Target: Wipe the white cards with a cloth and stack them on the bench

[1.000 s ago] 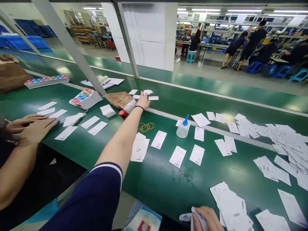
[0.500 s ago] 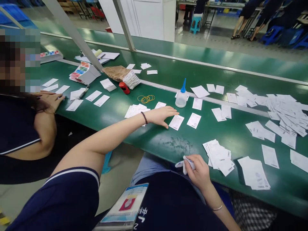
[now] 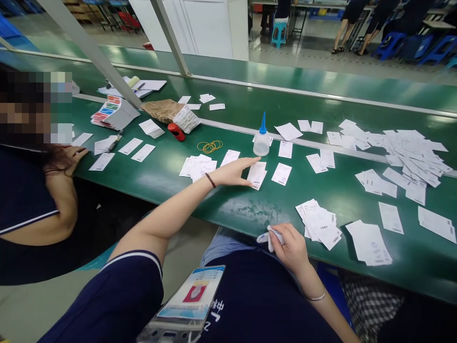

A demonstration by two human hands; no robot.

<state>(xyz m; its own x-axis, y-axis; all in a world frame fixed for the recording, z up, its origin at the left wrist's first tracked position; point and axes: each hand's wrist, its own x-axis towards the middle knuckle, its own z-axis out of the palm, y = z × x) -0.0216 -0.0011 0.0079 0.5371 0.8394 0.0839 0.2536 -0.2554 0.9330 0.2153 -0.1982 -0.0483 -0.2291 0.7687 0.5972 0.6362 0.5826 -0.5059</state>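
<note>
My left hand (image 3: 232,172) reaches across the green workbench (image 3: 228,209), open and palm down, a beaded bracelet on its wrist. Its fingertips are at the edge of a small overlapping stack of white printed slips (image 3: 256,174). A looser pile of slips (image 3: 198,167) lies behind the wrist. My right hand (image 3: 291,247) is near the bench's front edge, shut on a crumpled white cloth (image 3: 270,237). Beside it is a stack of slips (image 3: 317,223). At the left, a co-worker's hand (image 3: 73,155) rests on the bench edge.
A blue-nozzled plastic bottle (image 3: 261,141) stands just beyond my left hand, near rubber bands (image 3: 210,146) and a red stamp (image 3: 176,132). Many slips (image 3: 410,157) spread across the right. A metal strip (image 3: 303,147) runs along the bench. An ID badge (image 3: 191,293) hangs below.
My left hand has swept from the far side near the brown packet to the near slips, and the slips there now overlap. The view has tilted downward. My right hand has come into fuller view, still holding the cloth.
</note>
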